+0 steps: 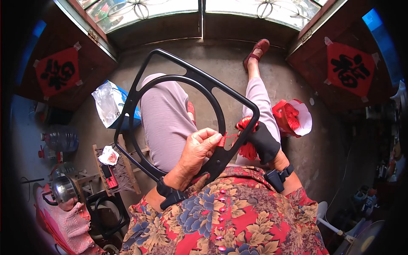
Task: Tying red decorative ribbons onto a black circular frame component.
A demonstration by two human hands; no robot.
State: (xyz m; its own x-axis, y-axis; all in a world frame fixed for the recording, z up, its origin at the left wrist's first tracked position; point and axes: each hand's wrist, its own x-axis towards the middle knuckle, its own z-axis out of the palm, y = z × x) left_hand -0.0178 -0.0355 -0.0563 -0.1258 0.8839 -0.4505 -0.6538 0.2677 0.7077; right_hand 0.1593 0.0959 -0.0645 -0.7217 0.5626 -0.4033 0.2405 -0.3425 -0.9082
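pinching red cord [221, 142] coiled on a black frame [200, 80]

the frame is leaning over the left thigh [163, 119], both hands working at its lower right. the bare left hand [197, 148] is lying across the round opening, thumb and forefinger closing on the cord beside the coil. just apart from it, the gloved right hand [266, 143] is gripping a red bundle [248, 151] along the frame's outer edge, a thin strand running between them.

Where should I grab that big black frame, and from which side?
Maybe grip the black frame at its far corner, coming from the far side: slim bars there leave an opening for your fingers, away from the left hand and right hand.
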